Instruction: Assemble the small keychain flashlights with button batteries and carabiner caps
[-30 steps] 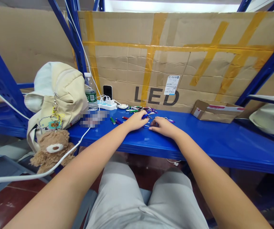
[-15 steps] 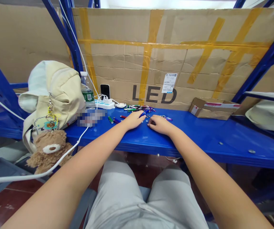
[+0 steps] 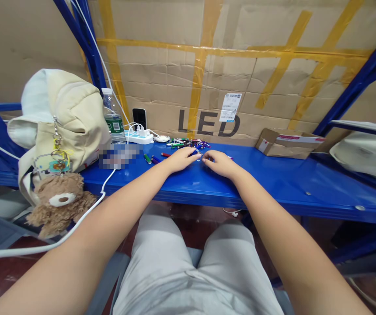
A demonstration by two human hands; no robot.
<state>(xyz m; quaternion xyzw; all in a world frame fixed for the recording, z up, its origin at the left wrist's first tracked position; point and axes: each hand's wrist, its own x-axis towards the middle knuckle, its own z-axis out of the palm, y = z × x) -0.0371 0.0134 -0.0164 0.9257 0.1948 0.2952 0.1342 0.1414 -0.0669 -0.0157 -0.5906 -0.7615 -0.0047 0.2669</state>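
Above the blue shelf top [image 3: 253, 179], my left hand [image 3: 182, 160] is closed around a slim blue pen barrel [image 3: 195, 151], mostly covered by the fingers. My right hand [image 3: 219, 162] is just to its right, fingertips close to the left ones. Its fingers are curled in towards the thumb; anything between them is too small to make out. Behind the hands lies a pile of metallic pen parts [image 3: 188, 143] in several colours. Left of my left hand are a green barrel [image 3: 147, 159], blue barrels [image 3: 156, 159] and a red barrel [image 3: 165, 155].
At the left stand a cream bag [image 3: 73, 109] with a teddy bear [image 3: 60, 199], a water bottle [image 3: 113, 118] and a power strip [image 3: 140, 138]. A phone [image 3: 139, 118] leans on the big carton [image 3: 161, 87]. An open cardboard box [image 3: 286, 146] sits at right.
The view has shifted slightly, so the scene sits higher and further left. My right hand's fingers have extended a little towards my left hand, which still holds the blue barrel.
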